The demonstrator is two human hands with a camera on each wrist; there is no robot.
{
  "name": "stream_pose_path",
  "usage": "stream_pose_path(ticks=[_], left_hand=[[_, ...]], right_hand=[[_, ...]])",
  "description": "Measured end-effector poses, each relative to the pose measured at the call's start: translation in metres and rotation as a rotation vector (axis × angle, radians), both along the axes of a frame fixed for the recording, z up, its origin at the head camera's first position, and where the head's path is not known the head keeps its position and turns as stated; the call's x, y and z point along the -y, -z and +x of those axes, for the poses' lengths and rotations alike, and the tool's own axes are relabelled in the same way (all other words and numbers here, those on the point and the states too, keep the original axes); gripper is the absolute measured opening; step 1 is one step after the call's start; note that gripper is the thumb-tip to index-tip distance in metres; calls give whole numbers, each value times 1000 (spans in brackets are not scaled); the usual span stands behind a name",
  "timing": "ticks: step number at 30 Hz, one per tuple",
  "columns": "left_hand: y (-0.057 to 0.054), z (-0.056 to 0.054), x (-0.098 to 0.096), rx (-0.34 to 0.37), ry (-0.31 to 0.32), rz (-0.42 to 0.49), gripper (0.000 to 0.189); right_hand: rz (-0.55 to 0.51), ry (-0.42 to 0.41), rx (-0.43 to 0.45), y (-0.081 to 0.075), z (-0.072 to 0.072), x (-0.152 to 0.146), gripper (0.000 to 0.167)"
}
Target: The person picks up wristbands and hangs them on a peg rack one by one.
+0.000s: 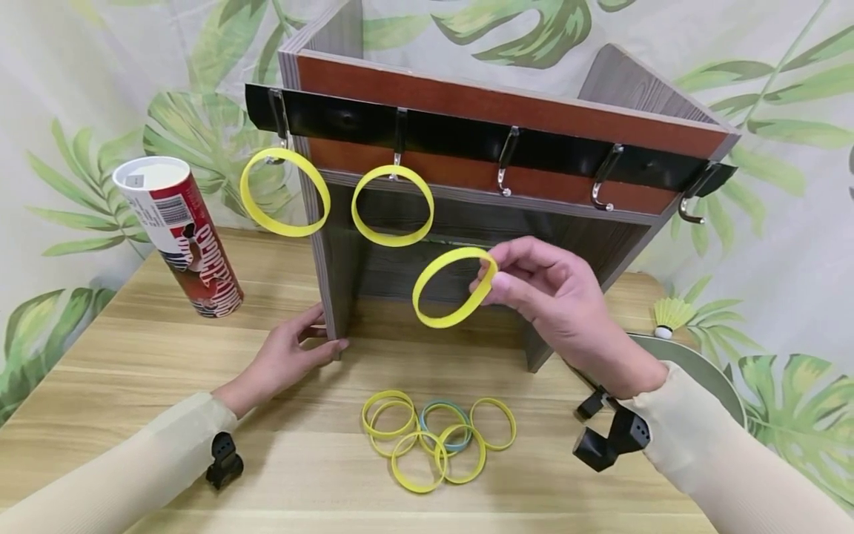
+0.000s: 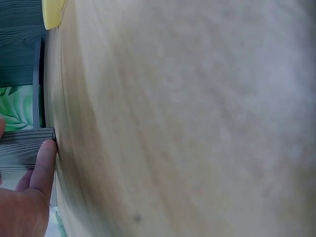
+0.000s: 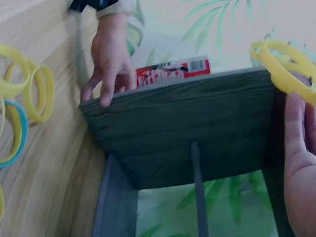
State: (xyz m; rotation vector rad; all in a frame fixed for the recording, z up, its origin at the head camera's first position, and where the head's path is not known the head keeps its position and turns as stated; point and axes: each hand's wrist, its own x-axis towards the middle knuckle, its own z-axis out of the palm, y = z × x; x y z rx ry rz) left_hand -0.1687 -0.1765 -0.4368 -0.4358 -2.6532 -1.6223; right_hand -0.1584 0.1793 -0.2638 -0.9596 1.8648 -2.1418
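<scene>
Red tube (image 1: 193, 256) and shuttlecock (image 1: 672, 315) flank the stand (image 1: 460, 95) — left hand (image 1: 285, 360) pinching it, right hand (image 1: 567, 304) a yellow band (image 1: 440, 322).

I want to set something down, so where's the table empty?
There's bare tabletop between the red-and-white can and the left sleeve, and another patch between that sleeve and the loose rings. It's crowded where those rings overlap, and where the left hand holds the stand.

- Between right fingers (image 1: 532, 252): one ring (image 1: 443, 322)
- Above them: hook rail (image 1: 454, 135) on the shelf unit (image 1: 440, 96)
- Up-left: two rings (image 1: 394, 241) on hooks (image 1: 399, 141)
- Below: loose rings (image 1: 440, 443) on the table (image 1: 300, 475)
- Right: shuttlecock (image 1: 670, 316)
- Left of left fingers (image 1: 304, 320): canister (image 1: 183, 237)
</scene>
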Motion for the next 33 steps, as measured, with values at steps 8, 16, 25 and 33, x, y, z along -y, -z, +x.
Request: stream_pose_path(ticks=[8,16,25,33], left_hand=[[-1,1,-1,9,3,21,66],[-1,1,-1,17,0,28,66],[-1,2,1,-2,13,16,65],[-3,1,0,-4,13,14,64]], right_hand=[[-214,118,-16,-16,9,5,18],[-288,260,42,-21,11,14,17],[-287,348,93,-15,9,19,15],[-252,351,82,-10,6,18,21]])
